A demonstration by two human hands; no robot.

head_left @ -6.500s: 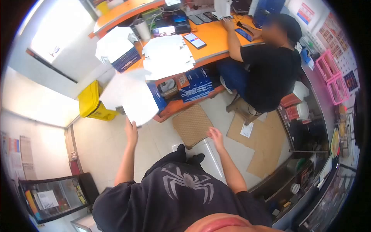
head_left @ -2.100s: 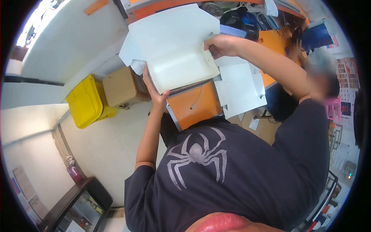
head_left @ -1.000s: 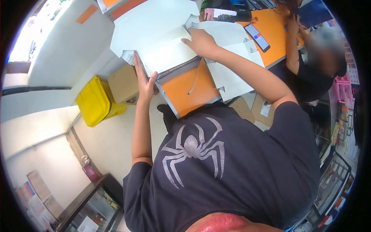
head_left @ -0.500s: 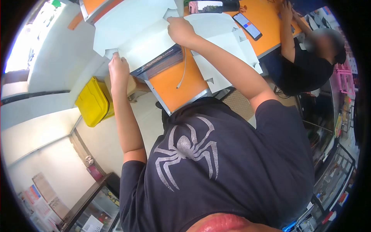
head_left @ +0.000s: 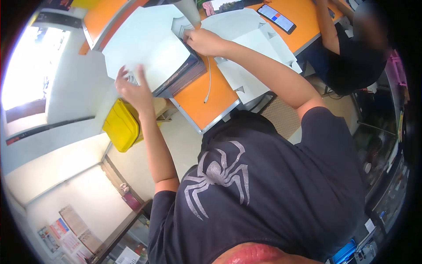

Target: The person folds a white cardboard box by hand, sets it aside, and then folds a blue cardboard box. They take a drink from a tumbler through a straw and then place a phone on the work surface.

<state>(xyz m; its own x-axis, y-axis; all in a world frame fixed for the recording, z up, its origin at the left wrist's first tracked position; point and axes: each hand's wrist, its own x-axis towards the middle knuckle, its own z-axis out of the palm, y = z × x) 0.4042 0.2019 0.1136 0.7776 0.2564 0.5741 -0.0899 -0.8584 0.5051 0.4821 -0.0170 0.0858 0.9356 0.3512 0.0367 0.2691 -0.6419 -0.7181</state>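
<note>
Off the near-left corner of the orange desk [head_left: 206, 101], a yellow bin [head_left: 121, 125] is seen on the floor. At that corner the left hand [head_left: 134, 90] is held with fingers splayed and closed on nothing, the fingertips laid against the near edge of the white carton sheet [head_left: 145, 48]. The sheet is spread over a dark stack [head_left: 187, 75] at the desk's left end and overhangs the desk edge. Its far-right corner flap is gripped by the right hand [head_left: 204, 42], with the fingers curled over it. The fold is judged best made with the flat panel pinned under the open palm while the flap is turned along its score line, so that the sheet is not slid off the stack. A white cable [head_left: 208, 81], draped on the desk just right of the stack, should be left clear of the card. Flat blanks [head_left: 259, 39] are piled at the desk's middle, a phone [head_left: 277, 18] lies beyond them, and another person's arm [head_left: 327, 26] is rested at the desk's right end.
</note>
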